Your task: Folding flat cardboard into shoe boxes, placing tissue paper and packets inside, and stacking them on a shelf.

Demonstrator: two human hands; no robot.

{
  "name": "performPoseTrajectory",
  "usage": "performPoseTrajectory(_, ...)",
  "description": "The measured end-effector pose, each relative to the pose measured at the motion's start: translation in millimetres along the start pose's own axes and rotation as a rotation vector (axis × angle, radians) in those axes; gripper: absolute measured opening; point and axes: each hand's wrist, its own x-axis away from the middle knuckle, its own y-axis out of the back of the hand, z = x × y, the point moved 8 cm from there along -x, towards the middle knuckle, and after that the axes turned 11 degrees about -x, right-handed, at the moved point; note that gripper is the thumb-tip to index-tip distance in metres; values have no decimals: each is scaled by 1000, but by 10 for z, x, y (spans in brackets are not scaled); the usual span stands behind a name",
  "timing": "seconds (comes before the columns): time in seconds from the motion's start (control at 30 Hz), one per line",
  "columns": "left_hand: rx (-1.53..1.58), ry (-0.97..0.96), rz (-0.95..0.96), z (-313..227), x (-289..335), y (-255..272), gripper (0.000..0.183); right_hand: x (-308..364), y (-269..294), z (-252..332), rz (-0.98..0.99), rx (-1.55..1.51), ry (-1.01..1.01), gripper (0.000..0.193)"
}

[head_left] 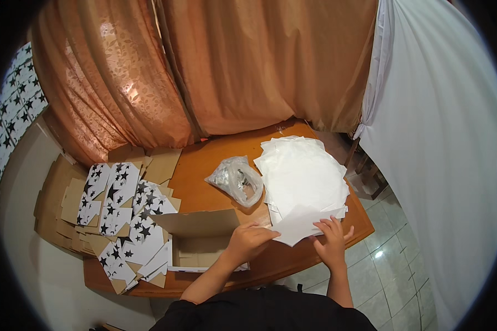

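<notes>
My left hand [252, 241] pinches the left corner of a sheet of white paper [295, 225], its fingers closed on the edge. At the sheet's right side, my right hand [331, 240] grips it between thumb and fingertips, the other fingers a little apart. The sheet is bent and tilted over the near edge of a large, loosely fanned pile of white paper [303, 176]. Beside my left forearm stands an open cardboard box [201, 229], brown inside; its inside looks bare.
A clear plastic bag [237, 181] with small contents hard to make out lies left of the pile. Flat star-printed cardboard pieces [119, 190] are heaped at the left of the wooden table [204, 160]. Orange curtains [248, 71] hang behind, a white cloth [425, 110] at right.
</notes>
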Motion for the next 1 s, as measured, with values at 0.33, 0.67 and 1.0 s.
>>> performPoseTrajectory(0.33,-87,9,-161,111,870,1587,20,614,-393,547,200,-237,-91,11)
performPoseTrajectory(0.67,-427,-54,-268,464,1061,2427,9,1209,-809,1252,300,-622,-264,21)
performPoseTrajectory(1.0,-565,25,64,1434,673,1797,13,1548,-1686,1003,265,-679,-307,36)
